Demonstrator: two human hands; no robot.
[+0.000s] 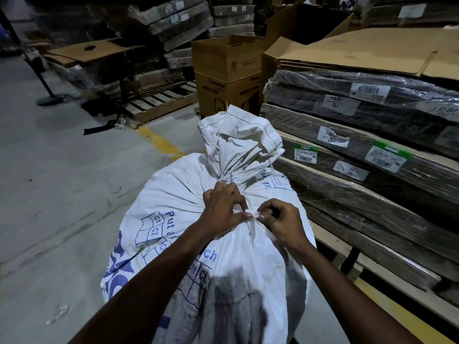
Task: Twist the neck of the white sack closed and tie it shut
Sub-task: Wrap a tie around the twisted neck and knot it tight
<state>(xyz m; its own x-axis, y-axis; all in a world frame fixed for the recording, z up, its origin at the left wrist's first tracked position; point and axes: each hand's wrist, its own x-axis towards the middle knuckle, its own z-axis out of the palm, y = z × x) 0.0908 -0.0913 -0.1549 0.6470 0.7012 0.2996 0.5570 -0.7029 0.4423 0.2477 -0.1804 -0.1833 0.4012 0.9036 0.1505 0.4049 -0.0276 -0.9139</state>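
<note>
Head view: white sack [173, 212] stands full on the concrete floor [62, 182], close against the lowest board of a wrapped pallet stack [372, 135] on the person's right, with a yellow floor line [159, 142] passing behind it. Its neck [232, 176] is already gathered and cinched into a tight twist, and above that the loose mouth [241, 137] flares upright, so the neck's long axis runs nearly vertical, straight up and away from the hands.

Both hands sit on the near slope of the sack, just below the twist. The left hand [223, 209] is the nearer of the two to the neck: its knuckles touch the gathered cloth, and its thumb and forefinger pinch a thin white tie [251, 219]. The right hand [283, 223] is just beside it, slightly lower and farther from the neck, fingers curled in and pinching the same tie from the other side. The two pinches almost meet, and the loose end of the tie hangs down the cloth between them.

The tie seems to lead up toward the twist, though where it meets the neck is hidden behind the left hand. Judging by this, the knot is under way, and the next pull would likely run sideways, across the neck's axis, one hand going each way.
</note>
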